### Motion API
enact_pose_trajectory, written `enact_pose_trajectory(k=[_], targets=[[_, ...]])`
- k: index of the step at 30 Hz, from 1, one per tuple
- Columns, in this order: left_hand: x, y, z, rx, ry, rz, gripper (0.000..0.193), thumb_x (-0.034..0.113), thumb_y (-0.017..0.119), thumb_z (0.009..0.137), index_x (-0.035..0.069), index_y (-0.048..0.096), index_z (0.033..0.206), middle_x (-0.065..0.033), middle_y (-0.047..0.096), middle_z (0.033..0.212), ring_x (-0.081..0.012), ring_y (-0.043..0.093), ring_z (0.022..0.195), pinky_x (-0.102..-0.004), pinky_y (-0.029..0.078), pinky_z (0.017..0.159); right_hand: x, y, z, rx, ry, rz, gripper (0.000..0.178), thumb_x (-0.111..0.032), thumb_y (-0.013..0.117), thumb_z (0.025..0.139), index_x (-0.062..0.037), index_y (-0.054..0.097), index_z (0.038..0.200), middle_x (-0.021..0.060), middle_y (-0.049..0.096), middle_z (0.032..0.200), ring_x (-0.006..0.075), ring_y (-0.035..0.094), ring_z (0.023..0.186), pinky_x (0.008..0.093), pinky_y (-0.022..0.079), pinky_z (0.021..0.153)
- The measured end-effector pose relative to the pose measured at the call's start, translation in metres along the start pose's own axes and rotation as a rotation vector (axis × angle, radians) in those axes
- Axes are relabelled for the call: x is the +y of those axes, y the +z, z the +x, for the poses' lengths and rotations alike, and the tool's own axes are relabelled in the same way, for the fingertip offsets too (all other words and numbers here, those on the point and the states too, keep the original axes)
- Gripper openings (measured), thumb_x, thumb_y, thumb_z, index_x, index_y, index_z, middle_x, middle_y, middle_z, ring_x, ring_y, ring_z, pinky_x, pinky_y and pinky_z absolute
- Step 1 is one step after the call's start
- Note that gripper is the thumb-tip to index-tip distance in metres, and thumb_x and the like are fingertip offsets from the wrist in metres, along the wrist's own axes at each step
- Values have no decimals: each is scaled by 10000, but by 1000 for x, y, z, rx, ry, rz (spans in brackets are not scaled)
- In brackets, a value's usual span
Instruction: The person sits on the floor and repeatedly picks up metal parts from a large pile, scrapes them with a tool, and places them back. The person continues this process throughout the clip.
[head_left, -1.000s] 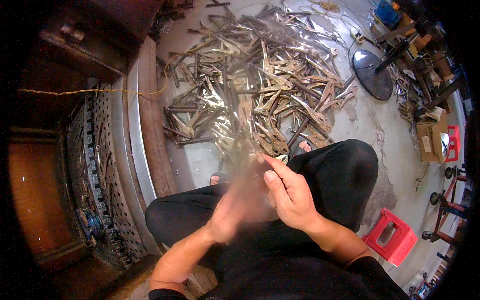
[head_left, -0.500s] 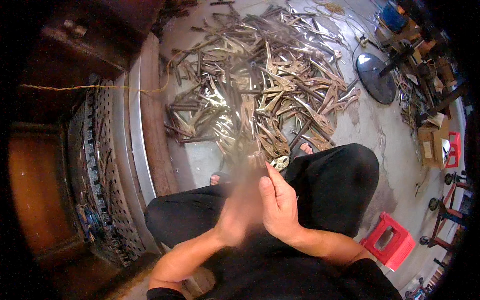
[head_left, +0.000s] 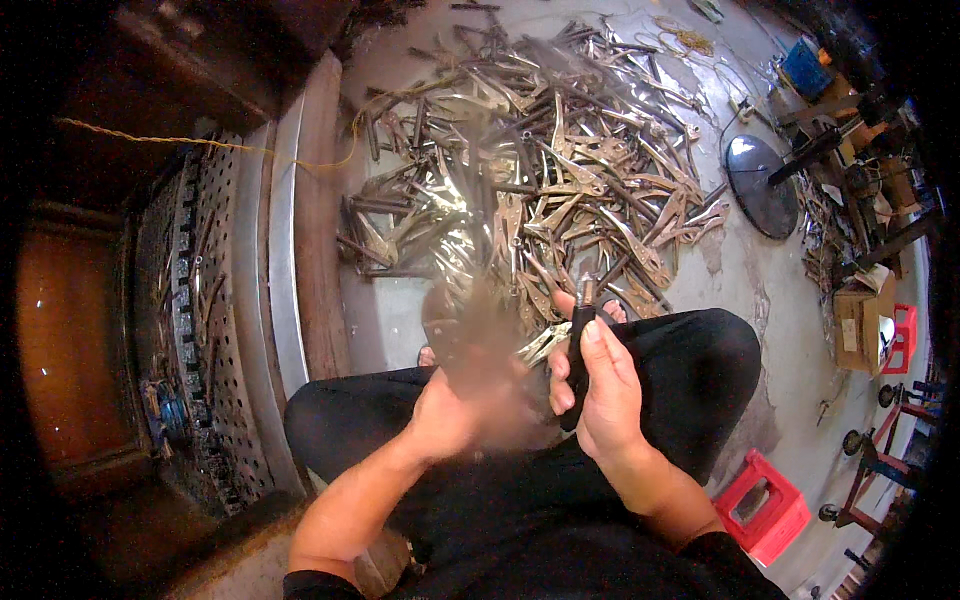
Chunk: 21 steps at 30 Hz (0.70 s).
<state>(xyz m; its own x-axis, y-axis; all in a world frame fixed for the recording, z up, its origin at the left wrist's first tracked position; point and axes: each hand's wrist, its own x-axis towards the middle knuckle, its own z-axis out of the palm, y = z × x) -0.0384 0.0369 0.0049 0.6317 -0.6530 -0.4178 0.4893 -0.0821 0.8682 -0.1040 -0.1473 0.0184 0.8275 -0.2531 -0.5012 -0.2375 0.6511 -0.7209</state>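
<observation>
My right hand (head_left: 607, 385) is closed around a black handle (head_left: 578, 345) that points up and away from me, its bare metal end above the fingers. To its left is my left hand (head_left: 450, 410), its fingers hidden by a brownish blur, so I cannot tell whether it holds anything. Between the hands a pale metal jaw piece (head_left: 545, 343) shows; I cannot tell whether it joins the black handle or lies beyond it. Past my knees a large pile of locking pliers and loose plier parts (head_left: 575, 185) covers the floor.
At left stands a metal frame with a perforated panel (head_left: 245, 330) and a yellow cord (head_left: 215, 143). A round black stand base (head_left: 760, 185) is to the right of the pile. A red plastic stool (head_left: 765, 510) and a cardboard box (head_left: 862, 325) stand at right.
My hands, close together before, have come apart. The right one has moved right, and the black handle now shows in it. The view has shifted slightly.
</observation>
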Motion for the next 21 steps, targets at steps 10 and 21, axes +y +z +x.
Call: enact_pose_trajectory(k=[10,21], targets=[[-9,0,-5,-14,83,155,334,243,639,1003,31,550,1246,-10,584,1077,-137,544,993,-334,464,894,-1,2,-6,-182,-1,-388,271,-191,452,1056,-27,624,1186,-6,589,795,82,530,669,277,468,624],[2,17,1,137,288,688,224,132,612,948,31,597,1148,-54,638,1018,-183,593,910,-356,506,831,6,9,-10,-219,-56,-535,422,-198,475,1030,-30,548,1410,61,633,883,131,580,758,305,506,727]])
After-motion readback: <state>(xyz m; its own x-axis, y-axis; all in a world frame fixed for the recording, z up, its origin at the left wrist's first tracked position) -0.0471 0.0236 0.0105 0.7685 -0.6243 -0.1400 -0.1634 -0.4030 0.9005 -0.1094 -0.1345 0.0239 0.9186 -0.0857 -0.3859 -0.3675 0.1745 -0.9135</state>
